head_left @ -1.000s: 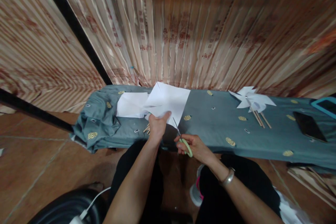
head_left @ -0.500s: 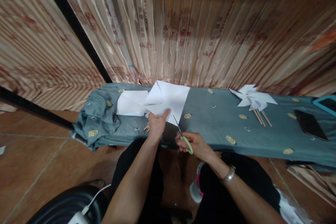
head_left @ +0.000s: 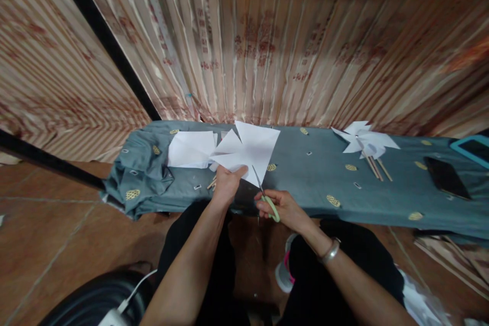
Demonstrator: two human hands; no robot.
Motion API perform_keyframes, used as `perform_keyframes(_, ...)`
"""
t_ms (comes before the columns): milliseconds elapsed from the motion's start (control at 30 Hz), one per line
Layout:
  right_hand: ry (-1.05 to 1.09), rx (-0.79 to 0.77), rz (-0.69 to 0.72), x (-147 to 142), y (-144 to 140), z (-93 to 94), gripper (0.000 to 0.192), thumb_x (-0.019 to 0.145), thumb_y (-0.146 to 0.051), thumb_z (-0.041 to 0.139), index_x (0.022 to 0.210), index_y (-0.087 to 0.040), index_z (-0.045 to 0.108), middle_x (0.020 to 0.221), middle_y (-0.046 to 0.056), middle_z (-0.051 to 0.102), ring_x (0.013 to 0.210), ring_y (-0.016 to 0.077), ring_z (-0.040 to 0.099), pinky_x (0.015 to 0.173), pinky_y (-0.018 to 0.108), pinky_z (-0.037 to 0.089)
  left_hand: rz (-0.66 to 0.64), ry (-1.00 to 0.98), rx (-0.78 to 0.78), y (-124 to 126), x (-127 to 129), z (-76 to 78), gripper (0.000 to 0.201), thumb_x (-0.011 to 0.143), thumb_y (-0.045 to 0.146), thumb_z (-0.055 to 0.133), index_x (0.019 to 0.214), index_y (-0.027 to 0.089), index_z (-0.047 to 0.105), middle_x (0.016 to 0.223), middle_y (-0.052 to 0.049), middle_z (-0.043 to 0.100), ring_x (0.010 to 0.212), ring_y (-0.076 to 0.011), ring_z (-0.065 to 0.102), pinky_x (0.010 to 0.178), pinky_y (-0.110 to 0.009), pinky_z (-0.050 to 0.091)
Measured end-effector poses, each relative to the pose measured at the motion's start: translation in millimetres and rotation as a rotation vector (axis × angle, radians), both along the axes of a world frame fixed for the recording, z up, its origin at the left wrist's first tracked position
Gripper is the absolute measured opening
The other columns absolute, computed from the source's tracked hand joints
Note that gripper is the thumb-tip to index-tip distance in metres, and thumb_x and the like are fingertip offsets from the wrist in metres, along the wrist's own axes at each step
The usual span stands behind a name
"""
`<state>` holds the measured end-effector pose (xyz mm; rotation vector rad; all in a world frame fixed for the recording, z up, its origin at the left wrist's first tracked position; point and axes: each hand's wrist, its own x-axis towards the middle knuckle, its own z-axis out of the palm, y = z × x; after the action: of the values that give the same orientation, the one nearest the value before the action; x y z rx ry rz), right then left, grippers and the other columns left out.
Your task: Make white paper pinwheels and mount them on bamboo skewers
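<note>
My left hand (head_left: 226, 183) pinches the near edge of a white square paper sheet (head_left: 252, 148) that has slits cut in from its corners. It holds the sheet just above the grey-blue cloth (head_left: 305, 178). My right hand (head_left: 281, 208) grips green-handled scissors (head_left: 264, 194), whose blades point up at the sheet's lower right corner. More white paper (head_left: 191, 148) lies flat on the cloth left of the held sheet. A few wooden sticks (head_left: 212, 183) poke out beside my left hand.
A finished white paper pinwheel (head_left: 362, 141) on wooden sticks lies at the right on the cloth. A dark phone (head_left: 445, 177) and a teal-framed tablet (head_left: 473, 148) sit at the far right. A striped curtain hangs behind. A black object with a white cable (head_left: 114, 300) sits by my left knee.
The sheet has turned a little in my left hand, and a cut flap at its top left has spread apart. The scissors have edged up closer to the sheet's corner.
</note>
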<state>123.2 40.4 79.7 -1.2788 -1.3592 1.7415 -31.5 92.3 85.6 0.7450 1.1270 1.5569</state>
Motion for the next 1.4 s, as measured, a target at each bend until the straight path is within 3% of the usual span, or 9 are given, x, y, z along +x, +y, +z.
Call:
perform_keyframes(567,0.000,0.015,-0.044,0.3,2.6,-6.1,0.052,0.055,-0.059,0.080,0.081,-0.016,0.066,0.055,-0.004,0.061,0.048,0.0076,0.051,0.049,0.022,0.040,0.005,0.002,-0.023,-4.1,2.9,0.9,0.038,0.049,0.019,0.076,0.086,0.012,0.070,0.074,-0.003,0.071,0.065,-0.0159,0.062,0.070,-0.028,0.049)
perform_keyframes(833,0.024,0.001,-0.045,-0.4,3.1,-4.5,0.050,0.054,-0.057,0.081,0.077,-0.015,0.066,0.056,-0.003,0.062,0.050,0.0081,0.053,0.050,0.022,0.040,-0.049,0.011,-0.023,-6.2,2.1,-1.4,0.027,0.048,0.018,0.076,0.073,0.013,0.066,0.076,-0.003,0.070,0.066,-0.0155,0.062,0.070,-0.029,0.049)
perform_keyframes(1400,0.040,0.015,-0.090,-0.8,6.0,-1.8,0.046,0.052,-0.054,0.083,0.071,-0.016,0.066,0.055,-0.002,0.062,0.049,0.0086,0.052,0.049,0.023,0.039,-0.084,-0.014,-0.012,-10.8,7.6,-1.5,0.038,0.050,0.020,0.077,0.086,0.014,0.068,0.072,0.000,0.068,0.061,-0.0134,0.058,0.066,-0.028,0.046)
